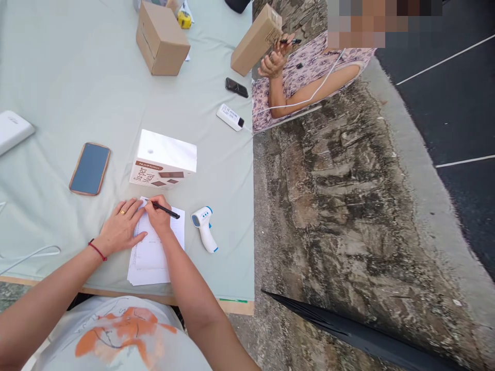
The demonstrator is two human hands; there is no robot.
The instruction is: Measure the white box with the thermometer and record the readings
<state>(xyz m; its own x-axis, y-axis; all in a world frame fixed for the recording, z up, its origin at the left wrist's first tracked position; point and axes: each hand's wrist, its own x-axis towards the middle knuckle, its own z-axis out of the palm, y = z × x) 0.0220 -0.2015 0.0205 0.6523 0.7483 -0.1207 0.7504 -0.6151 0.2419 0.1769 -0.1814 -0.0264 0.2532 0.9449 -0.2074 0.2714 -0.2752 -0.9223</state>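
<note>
Right hand [159, 215] grips the black pen [168, 210]; apply light, even pressure. Left hand [120, 228] lies on the paper stack [150, 260], thumb spread; press flat to prevent slipping.

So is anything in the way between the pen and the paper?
Nothing visible: the right hand holds the black pen at the top of the paper; the left hand lies beside, partly over its left side.

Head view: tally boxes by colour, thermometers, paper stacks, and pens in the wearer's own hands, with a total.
Brown boxes: 2
White box: 1
Thermometer: 1
Paper stack: 1
Black pen, in the right hand: 1
Total: 6
</note>
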